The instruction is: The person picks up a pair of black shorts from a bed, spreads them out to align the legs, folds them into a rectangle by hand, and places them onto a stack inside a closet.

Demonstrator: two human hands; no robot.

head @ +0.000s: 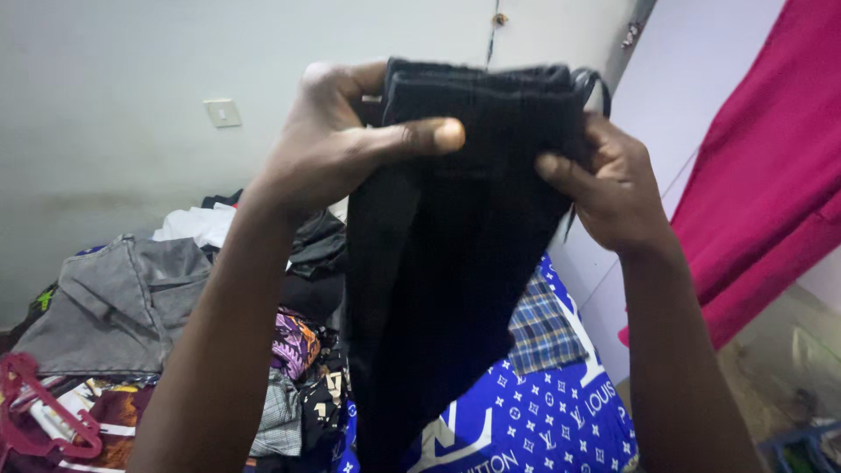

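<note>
Overhead, one folded black garment (455,254) (dark trousers, by the look of it) hangs lengthwise, its long axis running from 12 down to 6 o'clock. Both hands pinch its top edge: the left hand (337,144) at 10 o'clock, thumb across the front, and the right hand (613,180) at 2 o'clock. Below lie one blue patterned bedsheet (526,420), one grey garment (123,302) and one pink hanger (39,416).

matt black cloth trousers (455,263), glossy blue bedsheet (534,420)

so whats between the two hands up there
The folded black garment, in the head view: the left hand pinches one top edge, the right hand the other.
</note>
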